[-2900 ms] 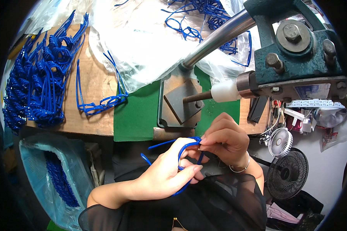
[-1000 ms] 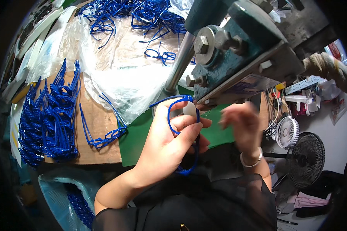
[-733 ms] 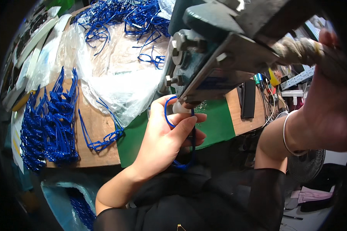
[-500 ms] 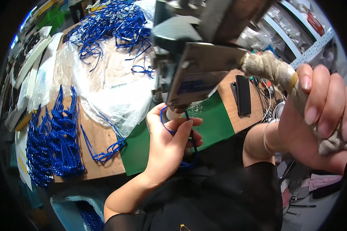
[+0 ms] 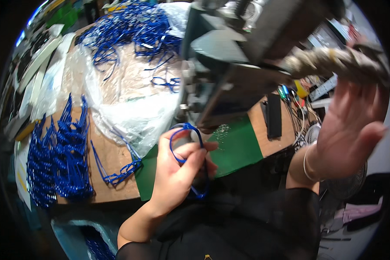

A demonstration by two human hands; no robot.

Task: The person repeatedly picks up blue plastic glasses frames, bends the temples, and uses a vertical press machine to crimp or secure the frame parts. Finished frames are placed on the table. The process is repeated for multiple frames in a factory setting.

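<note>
Well to the left of the green mat (image 5: 240,151), long rows of stacked blue eyeglass frames (image 5: 71,164) stand on the wooden table (image 5: 102,151). Below and to the left of the mat, past the table edge, a light-blue lined basket (image 5: 65,229) has more blue frames (image 5: 97,245) in it. Just beside the mat's left edge, a lone blue frame (image 5: 121,175) lies with its temples spread. Beyond the mat's far left side come a rumpled clear plastic sheet (image 5: 138,121) and, farther off, a tangled heap of blue frames (image 5: 130,32).

Over the mat's left part, the left hand (image 5: 173,167) has its thumb and fingers closed around a blue eyeglass frame (image 5: 187,126), one lens loop facing up. A white tip (image 5: 195,136) shows within that loop; whether it touches the frame cannot be told. The dark metal press (image 5: 227,89) rises above the mat's far side, slightly blurred.

Right of the mat, a black case (image 5: 274,116) rests on the table. Well to the mat's right, the right hand (image 5: 349,128) is spread wide, palm showing, thumb held apart, fingers reaching up to the cloth-wrapped handle (image 5: 312,64); their ends are hidden, so contact is unclear.
</note>
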